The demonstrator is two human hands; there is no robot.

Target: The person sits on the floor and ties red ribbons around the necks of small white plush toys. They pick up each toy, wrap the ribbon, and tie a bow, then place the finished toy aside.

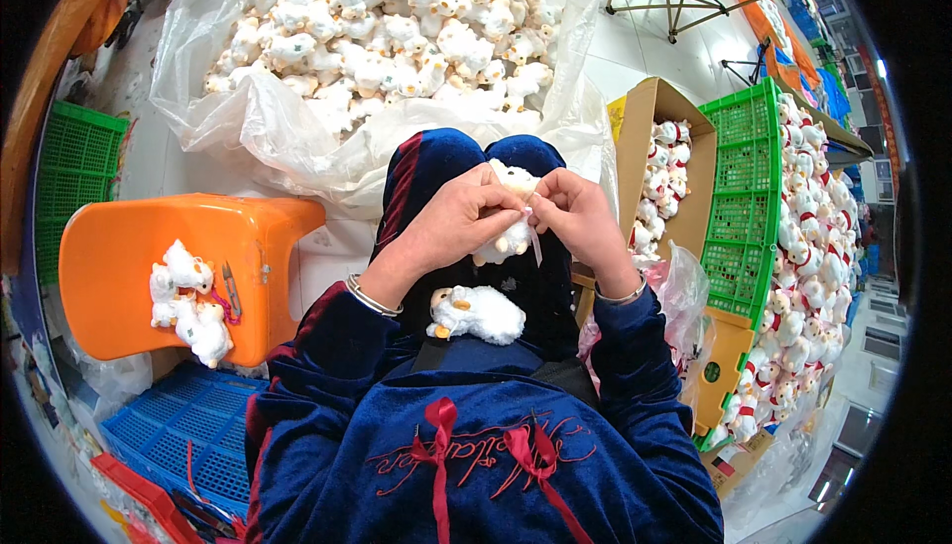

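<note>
Above my knees, my left hand (448, 225) and my right hand (583, 215) meet at the neck of a small white plush toy (514, 239). Thumbs and fingertips of both hands pinch a thin pale ribbon (537, 249) there, and one end of it hangs down the toy's front. The toy's head points away from me between the hands; whatever knot or loop lies under the fingertips is hidden. A second white plush toy (478, 314) lies on its side in my lap, touched by neither hand.
An orange stool (109, 256) at left bears several plush toys and small snips (231, 293). Ahead, a clear plastic sack (283, 132) holds many toys. At right stand a cardboard box (684, 113) and a green crate (739, 197) beside red-ribboned toys (803, 256). A blue crate (188, 430) sits lower left.
</note>
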